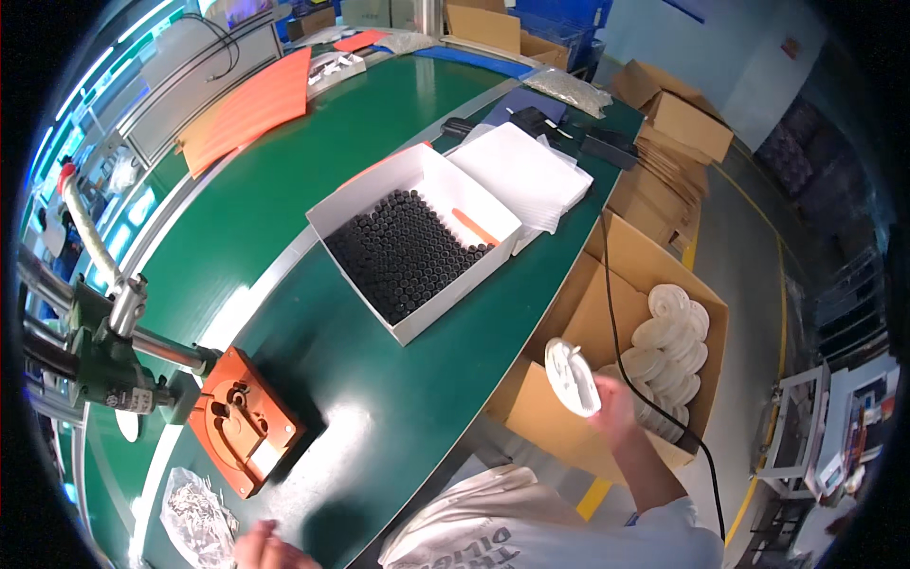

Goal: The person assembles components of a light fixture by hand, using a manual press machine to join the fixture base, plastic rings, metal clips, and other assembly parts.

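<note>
My right hand (618, 413) grips a white round plastic part (571, 377) by its edge, holding it tilted above the cardboard box at the right. That box (580, 327) contains several similar white round parts (668, 351). At the bottom edge of the view my left hand (268, 550) is partly cut off, its fingers drawn together; whatever they hold is too small to tell. Beside it lies a clear plastic bag (196, 522) of small thin silvery pieces. An orange fixture block (242, 427) with a curved recess and dark knobs sits under a green press head (118, 365).
A white tray (412, 327) of many short black cylinders stands mid-bench, with white foam sheets (521, 175) behind it. A black cable (614, 322) hangs across the cardboard box. The green bench (455, 370) ends along its right edge. Orange sheeting (251, 109) lies at the far left.
</note>
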`<state>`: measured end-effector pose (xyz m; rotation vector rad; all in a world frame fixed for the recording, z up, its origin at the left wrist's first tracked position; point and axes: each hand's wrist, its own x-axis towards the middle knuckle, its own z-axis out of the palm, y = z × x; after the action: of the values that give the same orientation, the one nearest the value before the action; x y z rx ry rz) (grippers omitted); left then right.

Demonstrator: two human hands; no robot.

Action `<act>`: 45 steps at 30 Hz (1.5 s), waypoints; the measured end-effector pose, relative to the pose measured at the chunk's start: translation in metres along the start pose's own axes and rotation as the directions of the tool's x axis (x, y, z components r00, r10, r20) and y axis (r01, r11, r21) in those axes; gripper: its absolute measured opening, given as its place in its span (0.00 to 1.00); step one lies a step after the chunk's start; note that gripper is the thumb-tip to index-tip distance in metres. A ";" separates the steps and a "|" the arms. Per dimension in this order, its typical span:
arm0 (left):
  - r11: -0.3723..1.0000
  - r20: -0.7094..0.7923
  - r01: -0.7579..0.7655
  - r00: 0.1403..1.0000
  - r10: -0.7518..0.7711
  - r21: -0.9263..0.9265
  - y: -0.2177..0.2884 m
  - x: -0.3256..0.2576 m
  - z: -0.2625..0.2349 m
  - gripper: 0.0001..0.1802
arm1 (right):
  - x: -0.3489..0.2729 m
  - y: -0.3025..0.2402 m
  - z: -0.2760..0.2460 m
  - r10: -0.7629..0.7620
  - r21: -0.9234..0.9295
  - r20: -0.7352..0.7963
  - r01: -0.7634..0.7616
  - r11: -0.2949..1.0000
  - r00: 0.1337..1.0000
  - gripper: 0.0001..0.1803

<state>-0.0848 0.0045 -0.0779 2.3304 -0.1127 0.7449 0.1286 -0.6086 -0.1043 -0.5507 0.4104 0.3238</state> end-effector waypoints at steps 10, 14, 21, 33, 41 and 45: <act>0.684 0.273 0.246 0.959 -0.071 -0.687 0.115 0.089 0.070 0.60 | -0.032 0.085 0.224 0.229 -0.599 0.680 0.347 0.722 0.696 0.19; 0.154 0.372 0.418 0.891 -0.259 -0.895 0.126 0.124 0.066 0.72 | -0.004 0.141 0.296 0.015 0.032 0.999 0.981 -0.190 -0.030 0.26; 0.064 0.292 0.345 0.866 -0.406 -0.936 0.096 0.101 0.029 0.75 | -0.012 0.218 0.339 0.328 0.436 0.882 0.853 -0.289 -0.340 0.19; 0.250 -0.452 -0.378 0.696 -0.558 -0.891 0.040 0.130 -0.061 0.61 | 0.061 0.312 0.426 0.572 0.137 0.809 0.990 0.039 -0.134 0.15; -0.024 -0.295 -0.394 0.727 -0.620 -0.919 0.037 0.117 -0.059 0.59 | 0.068 0.395 0.442 0.859 0.153 0.489 0.985 0.085 -0.150 0.06; -0.006 -0.305 -0.393 0.723 -0.620 -0.920 0.032 0.114 -0.058 0.58 | 0.061 0.403 0.446 0.901 0.107 0.428 0.994 0.030 -0.073 0.06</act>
<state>-0.0263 0.0294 0.0378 0.4269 -0.0443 0.9044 0.1480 -0.0218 0.0381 -1.7138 -2.3276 0.4891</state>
